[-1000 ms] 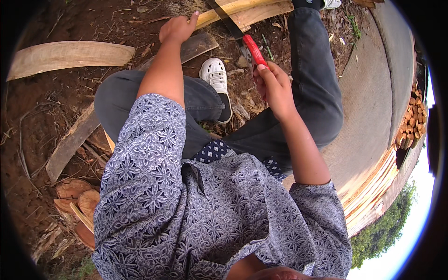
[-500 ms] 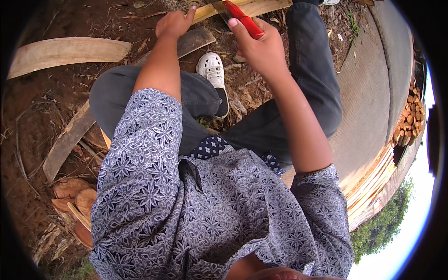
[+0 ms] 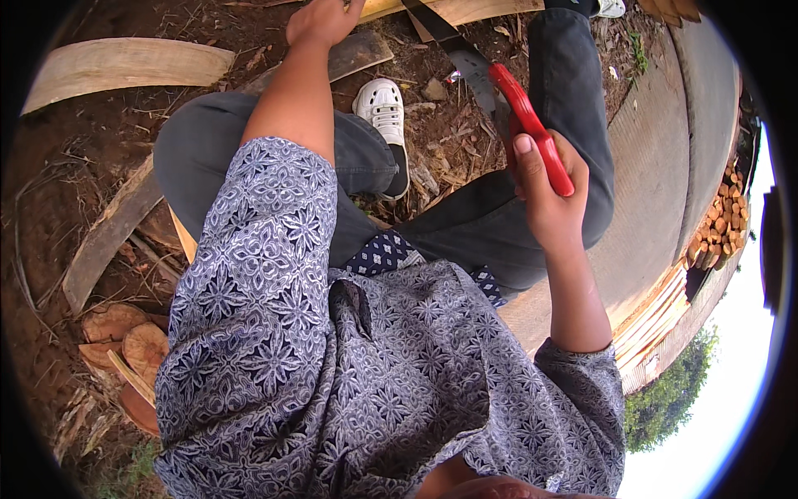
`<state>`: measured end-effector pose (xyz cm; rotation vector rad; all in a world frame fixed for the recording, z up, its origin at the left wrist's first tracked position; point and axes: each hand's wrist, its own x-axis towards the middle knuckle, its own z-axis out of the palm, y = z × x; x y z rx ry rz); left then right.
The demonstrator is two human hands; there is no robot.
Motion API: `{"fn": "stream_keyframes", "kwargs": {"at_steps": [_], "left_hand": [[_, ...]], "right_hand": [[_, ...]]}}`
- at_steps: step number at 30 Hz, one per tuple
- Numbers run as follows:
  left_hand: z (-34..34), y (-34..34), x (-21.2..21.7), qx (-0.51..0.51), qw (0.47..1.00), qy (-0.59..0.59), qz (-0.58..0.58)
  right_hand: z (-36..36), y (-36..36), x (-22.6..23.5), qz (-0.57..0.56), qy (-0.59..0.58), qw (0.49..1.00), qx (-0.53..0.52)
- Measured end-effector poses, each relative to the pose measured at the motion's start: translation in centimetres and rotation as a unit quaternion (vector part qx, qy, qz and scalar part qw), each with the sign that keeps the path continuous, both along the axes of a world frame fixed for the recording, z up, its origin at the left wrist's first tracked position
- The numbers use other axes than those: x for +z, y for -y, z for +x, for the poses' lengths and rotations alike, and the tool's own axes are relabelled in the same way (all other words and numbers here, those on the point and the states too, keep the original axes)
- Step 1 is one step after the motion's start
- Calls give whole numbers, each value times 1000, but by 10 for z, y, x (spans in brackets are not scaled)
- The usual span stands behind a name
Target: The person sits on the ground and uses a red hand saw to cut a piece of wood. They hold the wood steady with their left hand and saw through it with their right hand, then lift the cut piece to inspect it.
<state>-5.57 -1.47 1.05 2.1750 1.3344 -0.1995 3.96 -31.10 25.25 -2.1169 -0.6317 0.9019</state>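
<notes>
My right hand (image 3: 553,187) is closed round the red handle of a hand saw (image 3: 522,104). Its dark blade slants up and left, the far end over a pale curved wooden board (image 3: 482,10). At the top edge my left hand (image 3: 320,23) lies at the left end of that board with its fingers bent round it; the fingertips are partly cut off by the picture's edge. Below the left hand a grey weathered plank (image 3: 357,56) rests on the soil, near my white shoe (image 3: 382,108).
Another curved board (image 3: 133,71) lies at the far left. A dark plank (image 3: 112,237) and cut wood rounds (image 3: 143,349) are beside my left leg. On the right is a grey ribbed surface (image 3: 652,158), with stacked logs (image 3: 721,218) and pale wooden strips (image 3: 640,333) beyond.
My right hand has drawn the saw back toward me and to the right, so more of the blade shows. The left hand appears slightly higher in the picture, still at the board.
</notes>
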Motion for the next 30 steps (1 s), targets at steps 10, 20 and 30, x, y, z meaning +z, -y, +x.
{"fn": "stream_keyframes", "kwargs": {"at_steps": [10,20,30], "left_hand": [[5,0,0,-12,1000,-16,16],[-2,-7,-23,-24,1000,-16,9],[12,2,-6,-15,999,2,46]], "right_hand": [[11,-95,-183,133,23,990,-40],[22,-65,-171,72,7,997,39],[29,-9,-266,74,67,995,26]]}}
